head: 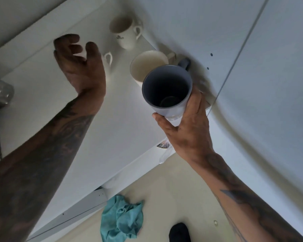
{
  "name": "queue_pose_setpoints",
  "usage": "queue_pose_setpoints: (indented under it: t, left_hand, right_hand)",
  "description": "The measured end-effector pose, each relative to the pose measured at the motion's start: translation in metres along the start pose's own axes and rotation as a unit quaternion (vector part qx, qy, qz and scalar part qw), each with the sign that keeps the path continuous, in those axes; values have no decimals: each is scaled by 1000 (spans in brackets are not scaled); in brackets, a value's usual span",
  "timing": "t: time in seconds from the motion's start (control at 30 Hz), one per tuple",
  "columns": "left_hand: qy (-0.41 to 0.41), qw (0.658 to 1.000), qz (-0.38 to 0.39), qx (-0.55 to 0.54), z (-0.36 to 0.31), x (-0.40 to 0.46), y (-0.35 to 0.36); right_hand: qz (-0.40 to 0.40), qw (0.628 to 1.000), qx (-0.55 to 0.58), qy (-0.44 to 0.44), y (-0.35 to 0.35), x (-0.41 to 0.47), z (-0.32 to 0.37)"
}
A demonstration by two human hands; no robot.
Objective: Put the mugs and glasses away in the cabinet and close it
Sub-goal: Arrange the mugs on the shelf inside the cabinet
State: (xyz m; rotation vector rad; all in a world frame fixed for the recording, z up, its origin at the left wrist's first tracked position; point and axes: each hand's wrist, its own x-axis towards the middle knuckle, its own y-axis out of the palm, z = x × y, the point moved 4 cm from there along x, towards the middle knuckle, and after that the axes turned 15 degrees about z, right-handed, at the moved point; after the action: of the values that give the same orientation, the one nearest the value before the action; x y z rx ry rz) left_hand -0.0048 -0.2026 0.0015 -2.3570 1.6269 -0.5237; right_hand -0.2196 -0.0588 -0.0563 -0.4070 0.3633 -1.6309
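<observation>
Right hand point(187, 130) wrapped round the base of a grey mug point(166, 89), mouth tilted toward the camera, handle pointing away at the shelf's point(126, 130) right edge beside a cream mug point(148, 66). Left hand point(79, 65) spread and empty near the shelf's left side, partly covering a small white cup point(108, 57). Smooth glazed ceramic, tapered round body; likely next: forward and down onto bare shelf.

Beige floor point(173, 186), crumpled teal cloth point(121, 219)
</observation>
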Motion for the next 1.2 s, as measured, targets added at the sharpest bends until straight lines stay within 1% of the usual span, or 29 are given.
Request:
queue_pose_setpoints:
  t: [0.07,0.13,0.2,0.3,0.4,0.63,0.73,0.77,0.8,0.83,0.9,0.93,0.97,1.0,1.07,1.13,1.2]
  left_hand:
    - [-109,994,-10,-7,21,14,-13]
    - [-203,978,37,-19,38,20,-11]
    - [-224,967,90,-76,44,19,2]
    - [-206,967,100,-108,34,10,25]
    - [-183,971,129,-81,26,1,49]
    - [-217,950,215,-59,9,-5,83]
    - [-213,939,262,-71,7,0,87]
    - [-216,936,265,-79,9,3,87]
    - [-222,939,249,-87,11,6,85]
    - [-229,945,214,-90,15,10,81]
    - [-236,961,124,-76,23,23,72]
    - [-221,969,96,-59,23,29,67]
    - [-191,977,94,-26,20,37,62]
    - [-148,982,116,24,15,44,60]
    - [-75,971,193,124,7,60,61]
    - [-67,951,256,162,4,69,65]
    - [-69,941,275,183,3,73,67]
  right_hand:
    - [3,1000,0,-3,0,0,-2]
    - [9,1000,0,-5,1,1,-3]
    - [10,1000,0,-5,2,1,-2]
    - [15,1000,2,-5,2,1,-1]
    - [17,1000,3,-2,2,1,-1]
    - [7,1000,-1,6,3,0,0]
    - [4,1000,-9,6,3,-1,0]
    - [4,1000,-14,8,3,-1,0]
    - [4,1000,-17,10,3,-1,1]
    - [4,1000,-18,11,3,-1,1]
    - [3,1000,-21,10,3,-1,1]
    - [2,1000,-22,11,4,-1,1]
    - [1,1000,-24,11,4,-1,1]
    - [0,1000,-25,13,4,-2,1]
    - [0,1000,-24,15,4,-2,0]
    - [4,1000,-15,13,4,-1,-1]
    - [8,1000,-5,9,4,-1,-1]
